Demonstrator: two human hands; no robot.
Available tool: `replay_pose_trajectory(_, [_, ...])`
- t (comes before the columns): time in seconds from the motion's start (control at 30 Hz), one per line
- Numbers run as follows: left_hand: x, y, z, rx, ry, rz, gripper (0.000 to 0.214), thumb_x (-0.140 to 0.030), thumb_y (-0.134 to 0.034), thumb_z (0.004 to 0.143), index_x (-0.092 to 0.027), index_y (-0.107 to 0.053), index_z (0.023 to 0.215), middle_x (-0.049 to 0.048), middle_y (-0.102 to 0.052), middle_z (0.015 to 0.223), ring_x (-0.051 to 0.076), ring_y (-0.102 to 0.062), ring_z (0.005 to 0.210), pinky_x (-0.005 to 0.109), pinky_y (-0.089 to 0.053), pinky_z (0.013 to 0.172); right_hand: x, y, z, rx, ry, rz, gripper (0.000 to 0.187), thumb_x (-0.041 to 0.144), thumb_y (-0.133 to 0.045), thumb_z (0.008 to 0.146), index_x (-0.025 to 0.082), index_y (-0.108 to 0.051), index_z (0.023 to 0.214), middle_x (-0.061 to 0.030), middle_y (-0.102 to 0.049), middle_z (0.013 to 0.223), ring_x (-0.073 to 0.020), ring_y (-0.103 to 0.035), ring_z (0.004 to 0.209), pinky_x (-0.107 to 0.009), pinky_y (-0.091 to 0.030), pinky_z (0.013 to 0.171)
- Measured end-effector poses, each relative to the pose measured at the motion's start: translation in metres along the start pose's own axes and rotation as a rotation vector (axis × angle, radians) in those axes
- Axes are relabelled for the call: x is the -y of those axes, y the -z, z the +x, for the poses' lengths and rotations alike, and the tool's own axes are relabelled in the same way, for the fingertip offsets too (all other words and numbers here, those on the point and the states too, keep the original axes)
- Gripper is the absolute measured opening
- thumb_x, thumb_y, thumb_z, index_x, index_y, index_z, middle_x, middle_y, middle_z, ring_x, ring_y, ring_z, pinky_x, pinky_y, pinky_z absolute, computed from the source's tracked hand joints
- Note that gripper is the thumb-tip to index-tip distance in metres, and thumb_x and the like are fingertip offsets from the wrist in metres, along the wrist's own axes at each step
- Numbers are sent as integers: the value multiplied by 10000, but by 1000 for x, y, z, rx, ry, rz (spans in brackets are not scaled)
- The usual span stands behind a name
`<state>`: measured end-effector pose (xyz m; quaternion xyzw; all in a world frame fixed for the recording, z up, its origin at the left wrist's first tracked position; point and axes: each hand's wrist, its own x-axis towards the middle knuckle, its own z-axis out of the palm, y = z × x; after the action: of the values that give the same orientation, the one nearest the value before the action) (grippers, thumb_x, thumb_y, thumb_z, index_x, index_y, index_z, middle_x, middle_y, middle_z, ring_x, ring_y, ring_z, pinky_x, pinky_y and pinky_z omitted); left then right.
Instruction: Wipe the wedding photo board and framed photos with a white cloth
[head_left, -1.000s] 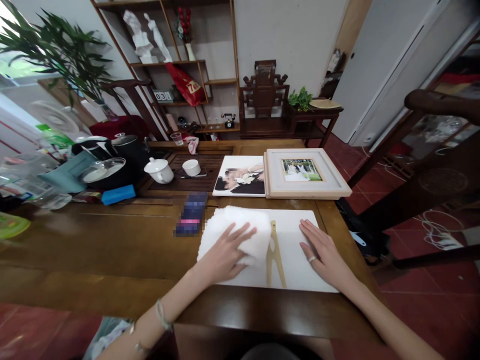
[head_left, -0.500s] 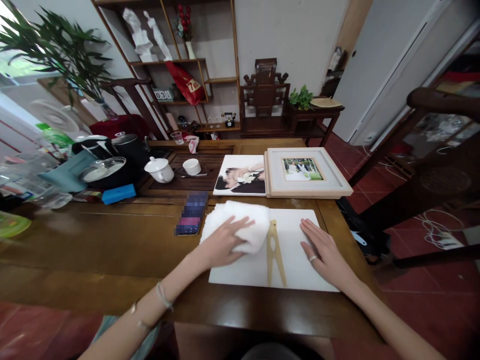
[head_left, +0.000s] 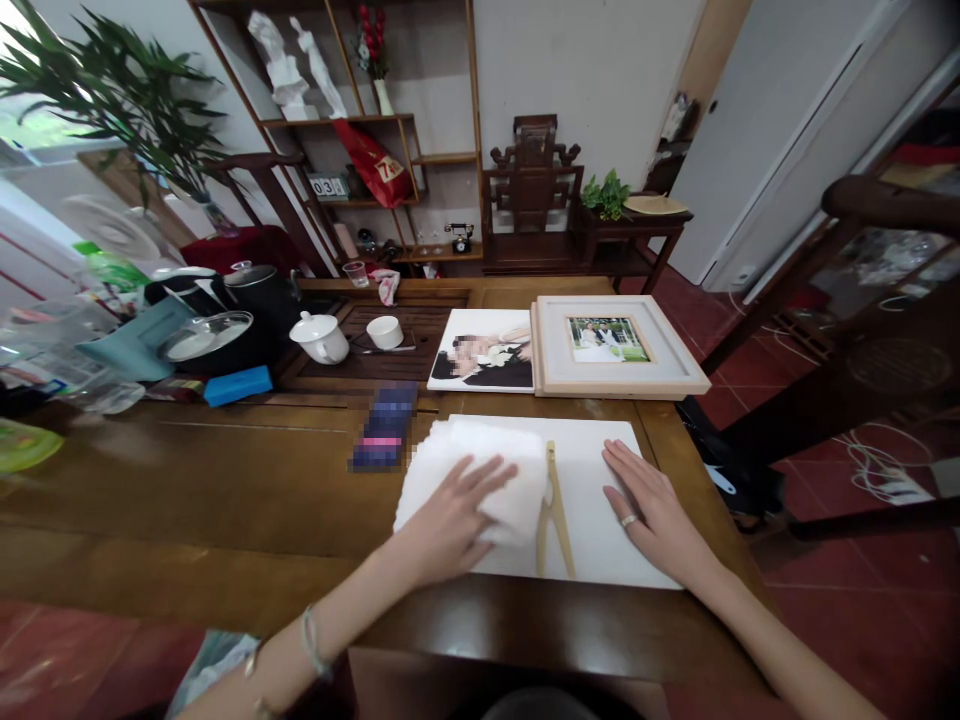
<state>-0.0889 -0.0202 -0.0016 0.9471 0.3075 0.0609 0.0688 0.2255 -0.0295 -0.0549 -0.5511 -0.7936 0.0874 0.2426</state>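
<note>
My left hand (head_left: 454, 520) holds a thick white towel (head_left: 439, 465) from above, its fingers spread over the cloth and pressing it against the left part of a white panel (head_left: 592, 510). The towel hangs past the panel's left edge onto the table. Just right of the towel is a tan, A-shaped pair of tongs (head_left: 556, 510); I cannot tell whether it lies on the panel or is pictured on it. My right hand (head_left: 649, 505) rests flat and open at the panel's right edge, a ring on one finger, holding nothing.
Behind the panel lie a photo print (head_left: 487, 350) and a framed photo (head_left: 622, 345). A phone (head_left: 386, 425), partly pixelated, is left of the towel. Farther left are a blue block (head_left: 238, 385), a lidded white cup (head_left: 319, 338), a small white bowl (head_left: 385, 332) and a black pot (head_left: 214, 345).
My left hand has slid the towel toward me over the panel, and the towel now covers part of the tongs. My right hand stays in place.
</note>
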Motion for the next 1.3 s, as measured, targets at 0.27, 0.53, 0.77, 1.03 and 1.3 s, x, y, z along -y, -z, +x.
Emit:
replay_pose_trajectory(0.27, [-40,-2,-36,14,-138,-3,127,-288,-735,723,-178,-709,666,64,-238,1556,354,-225,1415,481,56,1180,1,1,0,14,-6,-6,482,322,-402,960,206,-373,1426,-129,-436,1470,-263,-348,1395,-522,-336,1096])
replay_pose_trajectory(0.53, [16,-1,24,23,56,88,198,-285,-573,874,-177,-737,891,81,-299,1531,318,-249,1414,522,-180,1155,2,1,-1,14,-17,2,492,325,-393,962,226,-358,1443,-115,-437,1473,-263,-343,1398,-516,-335,1096])
replay_pose_trajectory(0.77, [6,-8,30,9,109,149,203,-278,-575,877,-157,-738,865,111,-273,1539,360,-207,1419,575,-195,1128,0,0,-1,5,4,14,493,320,-410,960,221,-355,1440,-114,-424,1481,-253,-335,1402,-512,-330,1104])
replay_pose_trajectory(1.03, [-63,2,-35,90,-31,48,125,-293,-674,796,-200,-747,836,50,-165,1578,357,-127,1438,546,-45,1164,-1,-1,0,-8,20,3,496,303,-410,959,234,-335,1445,-120,-438,1469,-262,-350,1394,-528,-339,1089])
replay_pose_trajectory(1.3, [4,11,32,-32,162,-68,242,-294,-518,930,-191,-680,1077,129,-474,1416,274,-405,1330,470,-316,1088,1,0,-1,8,7,1,479,309,-398,965,214,-350,1432,-128,-422,1480,-256,-328,1405,-521,-334,1095])
